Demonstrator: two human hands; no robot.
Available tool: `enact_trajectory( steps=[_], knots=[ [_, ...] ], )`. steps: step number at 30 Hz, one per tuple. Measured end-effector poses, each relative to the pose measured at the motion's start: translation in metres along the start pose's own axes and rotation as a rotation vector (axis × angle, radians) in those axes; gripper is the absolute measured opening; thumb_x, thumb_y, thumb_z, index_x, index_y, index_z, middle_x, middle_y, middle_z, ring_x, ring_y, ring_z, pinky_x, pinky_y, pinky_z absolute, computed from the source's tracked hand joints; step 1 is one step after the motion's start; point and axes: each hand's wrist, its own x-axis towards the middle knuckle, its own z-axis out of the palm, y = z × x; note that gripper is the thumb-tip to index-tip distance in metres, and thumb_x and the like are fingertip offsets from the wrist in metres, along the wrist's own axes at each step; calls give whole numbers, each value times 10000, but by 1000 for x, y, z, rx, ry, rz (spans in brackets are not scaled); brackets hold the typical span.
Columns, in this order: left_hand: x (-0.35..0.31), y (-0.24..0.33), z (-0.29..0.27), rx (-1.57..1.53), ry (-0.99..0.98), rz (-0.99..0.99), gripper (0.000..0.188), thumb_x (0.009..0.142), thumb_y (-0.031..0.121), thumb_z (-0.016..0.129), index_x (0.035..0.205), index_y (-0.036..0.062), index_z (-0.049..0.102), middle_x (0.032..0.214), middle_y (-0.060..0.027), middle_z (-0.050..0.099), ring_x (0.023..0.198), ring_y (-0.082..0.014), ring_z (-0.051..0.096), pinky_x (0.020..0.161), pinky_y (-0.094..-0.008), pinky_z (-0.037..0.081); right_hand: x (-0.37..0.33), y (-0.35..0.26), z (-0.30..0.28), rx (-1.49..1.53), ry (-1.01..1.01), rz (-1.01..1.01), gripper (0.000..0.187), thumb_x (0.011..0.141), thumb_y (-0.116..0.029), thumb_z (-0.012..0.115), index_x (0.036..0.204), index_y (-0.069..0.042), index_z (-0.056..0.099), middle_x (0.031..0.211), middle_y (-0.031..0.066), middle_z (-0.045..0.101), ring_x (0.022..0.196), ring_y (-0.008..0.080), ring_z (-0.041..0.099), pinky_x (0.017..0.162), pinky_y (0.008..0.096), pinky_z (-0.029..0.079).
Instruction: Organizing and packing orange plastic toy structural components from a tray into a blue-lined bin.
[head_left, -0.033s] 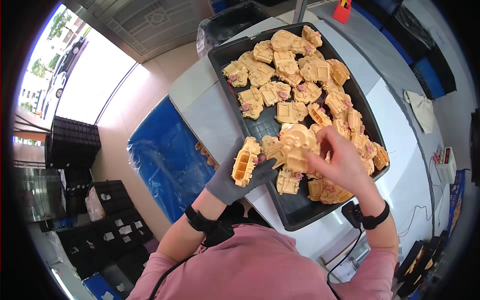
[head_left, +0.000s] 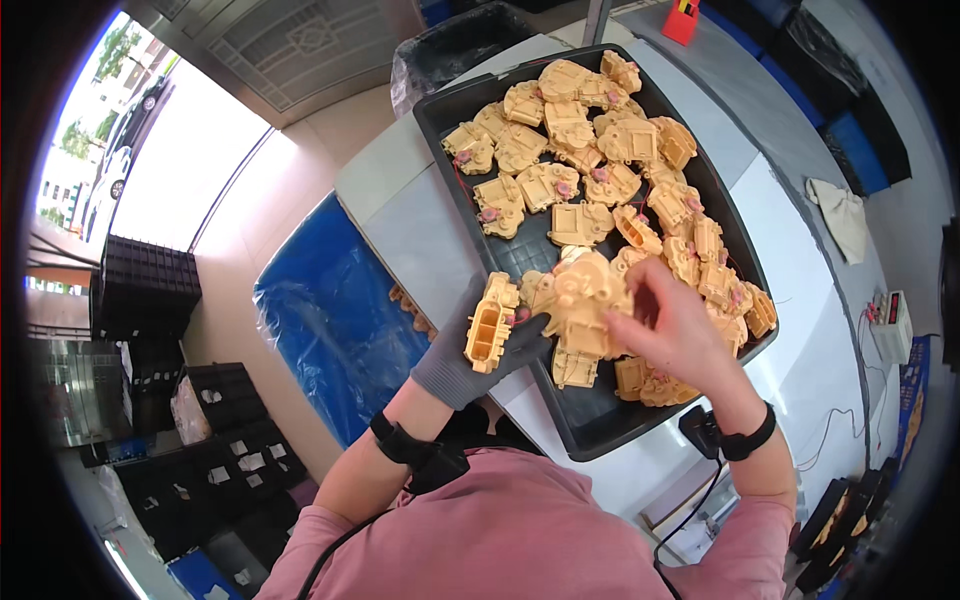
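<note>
My left hand (head_left: 468, 352), in a dark grey glove, is closed around a pale yellow plastic housing (head_left: 489, 325) at the near left edge of a black tray (head_left: 585, 440). That housing is turned so its open compartments face up. My bare right hand (head_left: 675, 325) pinches a second yellow plastic housing (head_left: 580, 295), rounded and slightly blurred, between thumb and fingers above the tray. Many similar yellow housings (head_left: 550, 185) lie heaped in the tray, some with small pink parts and thin red wires. The right hand partly hides those beneath it.
The tray lies on a pale table (head_left: 805, 310). Left of it stands a bin lined with blue plastic (head_left: 335, 310); a dark bin (head_left: 465, 50) is behind. A white cloth (head_left: 840, 222), a small white device with wires (head_left: 893, 330) and a red holder (head_left: 682, 22) lie to the right.
My right hand and its housing have shifted slightly left and toward me, nearer my left hand. The left hand stays nearly still with its housing.
</note>
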Motion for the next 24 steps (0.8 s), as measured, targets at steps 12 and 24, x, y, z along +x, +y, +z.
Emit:
enact_trajectory(
  steps=[12, 24],
  knots=[
    [-7, -10, 8, 308, -41, 188, 387, 971, 430, 461, 1192, 116, 508, 932, -37, 562, 913, -190, 572, 886, -399, 495, 0, 17, 21, -329, 251, -765, 270, 759, -161, 691, 952, -75, 523, 907, 80, 598, 861, 234, 609, 725, 338, 498],
    [9, -20, -17, 549, -504, 302, 457, 956, 112, 529, 1375, 94, 347, 1275, -56, 514, 1150, -132, 510, 1005, -282, 412, -10, -18, 33, -488, -151, -917, 239, 755, -106, 599, 994, -105, 590, 1069, 40, 586, 1001, 226, 577, 785, 331, 510]
  ],
)
